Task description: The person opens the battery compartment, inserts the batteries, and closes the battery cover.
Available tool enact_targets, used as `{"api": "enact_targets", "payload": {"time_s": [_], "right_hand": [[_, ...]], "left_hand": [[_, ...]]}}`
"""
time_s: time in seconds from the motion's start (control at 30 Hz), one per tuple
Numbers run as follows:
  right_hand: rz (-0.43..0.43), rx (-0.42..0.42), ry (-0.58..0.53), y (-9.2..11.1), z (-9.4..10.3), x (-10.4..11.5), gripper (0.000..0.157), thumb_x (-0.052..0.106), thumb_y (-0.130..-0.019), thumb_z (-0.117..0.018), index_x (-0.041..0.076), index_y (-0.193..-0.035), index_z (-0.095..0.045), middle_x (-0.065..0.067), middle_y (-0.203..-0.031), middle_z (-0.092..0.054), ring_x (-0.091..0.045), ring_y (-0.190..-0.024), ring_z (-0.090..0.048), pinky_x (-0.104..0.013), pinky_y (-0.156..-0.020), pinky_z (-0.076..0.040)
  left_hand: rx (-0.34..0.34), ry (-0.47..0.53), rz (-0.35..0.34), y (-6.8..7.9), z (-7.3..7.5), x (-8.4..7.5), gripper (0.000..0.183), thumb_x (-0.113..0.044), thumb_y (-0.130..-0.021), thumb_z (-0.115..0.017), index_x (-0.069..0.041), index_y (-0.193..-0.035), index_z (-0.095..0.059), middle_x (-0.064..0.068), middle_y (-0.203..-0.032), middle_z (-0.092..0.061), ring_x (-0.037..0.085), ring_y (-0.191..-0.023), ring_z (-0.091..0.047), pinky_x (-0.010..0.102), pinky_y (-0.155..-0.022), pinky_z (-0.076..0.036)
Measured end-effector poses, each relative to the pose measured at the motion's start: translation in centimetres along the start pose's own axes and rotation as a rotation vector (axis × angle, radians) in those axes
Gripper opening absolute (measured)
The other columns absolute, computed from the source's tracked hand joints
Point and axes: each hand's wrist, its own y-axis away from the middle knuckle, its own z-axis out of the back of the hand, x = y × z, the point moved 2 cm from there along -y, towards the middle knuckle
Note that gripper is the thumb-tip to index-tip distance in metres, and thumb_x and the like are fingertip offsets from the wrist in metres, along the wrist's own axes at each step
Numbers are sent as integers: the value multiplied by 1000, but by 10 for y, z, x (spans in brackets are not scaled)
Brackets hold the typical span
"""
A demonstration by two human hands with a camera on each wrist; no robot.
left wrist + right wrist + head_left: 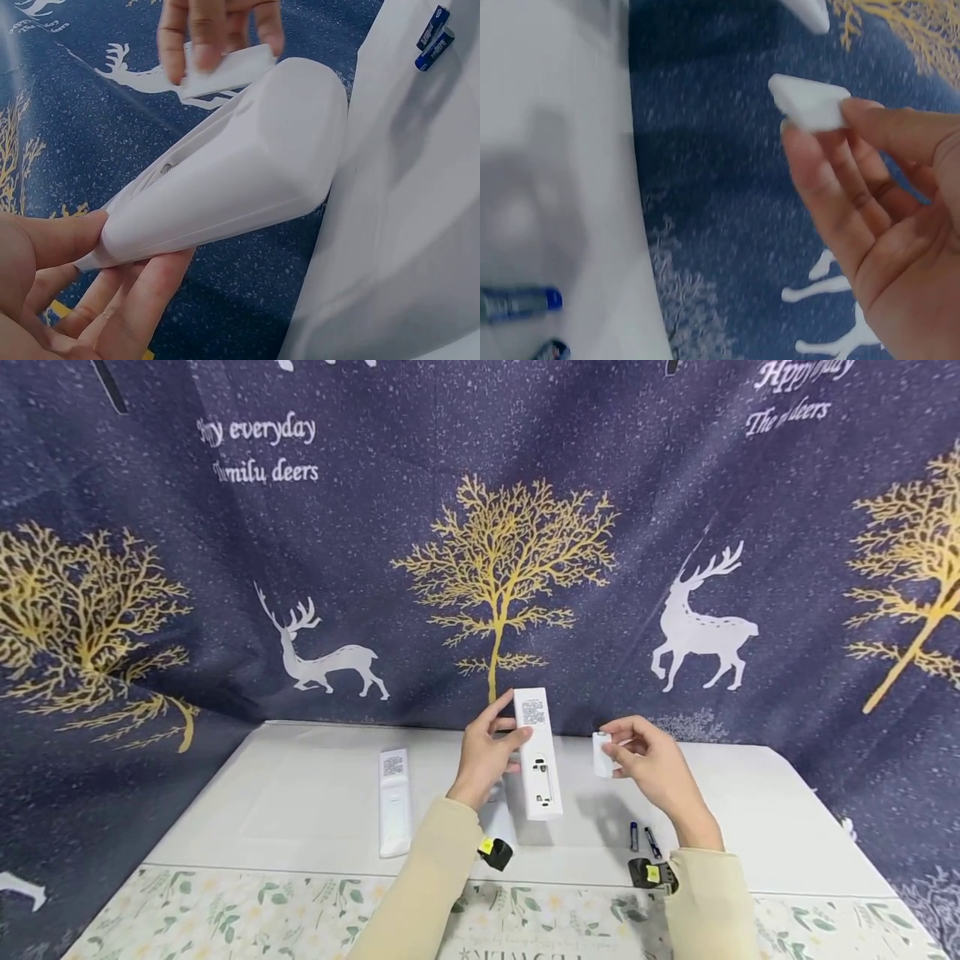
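My left hand [486, 749] grips a white remote control [534, 735] by its upper part, thumb on the back face. Its battery compartment [542, 782] lies uncovered toward the lower end, with metal contacts showing and no batteries inside. To the right, my right hand [651, 764] pinches a small white battery cover [602, 754] between thumb and fingers, apart from the remote in the head view. The left wrist view shows the remote [225, 172] from its side, with the cover [229, 71] just past its far edge.
Two blue batteries [634, 837] lie on the white table [315, 802] below my right hand. A second white remote-like device [394, 810] lies left of my left hand. A floral cloth [262, 906] runs along the front edge; a dark blue patterned curtain [420, 635] hangs behind.
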Motion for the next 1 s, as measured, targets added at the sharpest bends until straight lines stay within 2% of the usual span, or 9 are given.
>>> {"api": "enact_targets", "payload": {"time_s": [0.13, 0.3, 0.47, 0.63, 0.77, 1.0], "right_hand": [[-20, -30, 95, -1, 11, -11, 24, 0, -104, -65, -3, -128, -67, -18, -109, -65, -25, -88, -68, -32, -70, -64], [-85, -76, 182, 2, 18, -28, 22, 0, -103, -65, -4, -125, -68, -19, -108, -66, -26, -88, -69, -28, -66, -62], [-134, -109, 246, 4, 25, -46, 21, -1, -101, -65, -7, -121, -67, -21, -104, -68, -25, -80, -71, -27, -59, -59], [-179, -93, 301, 4, 30, -54, 20, -4, -99, -63, -9, -118, -67, -25, -103, -69, -23, -70, -69, -30, -57, -56], [-196, -69, 307, 1, 30, -52, 21, -3, -100, -61, -8, -119, -67, -25, -105, -69, -21, -68, -68, -33, -58, -56], [-257, -33, 366, 6, 29, -57, 23, -3, -97, -60, -7, -118, -68, -19, -98, -70, -30, -82, -66, -44, -70, -54]], "left_hand": [[0, 1, 0, -1, -2, -2, 69, -12, -97, -80, -34, -157, -54, 5, -117, -71, 22, -87, -75, 39, -65, -65], [-2, -8, 11, 0, -2, 0, 69, -12, -97, -80, -35, -157, -54, 5, -116, -71, 22, -88, -75, 40, -66, -65], [3, -11, 11, 1, -2, 1, 69, -12, -97, -80, -34, -157, -54, 5, -116, -70, 22, -88, -75, 43, -68, -66], [7, -7, -2, 0, -4, -2, 70, -11, -96, -80, -33, -157, -54, 5, -116, -71, 22, -87, -75, 39, -64, -65], [4, -8, -5, 0, -5, -4, 69, -11, -97, -80, -34, -157, -54, 4, -116, -72, 22, -87, -75, 38, -64, -65], [8, -33, 17, 3, -5, 0, 70, -12, -96, -80, -33, -158, -54, 4, -117, -71, 21, -87, -74, 37, -65, -65]]}}
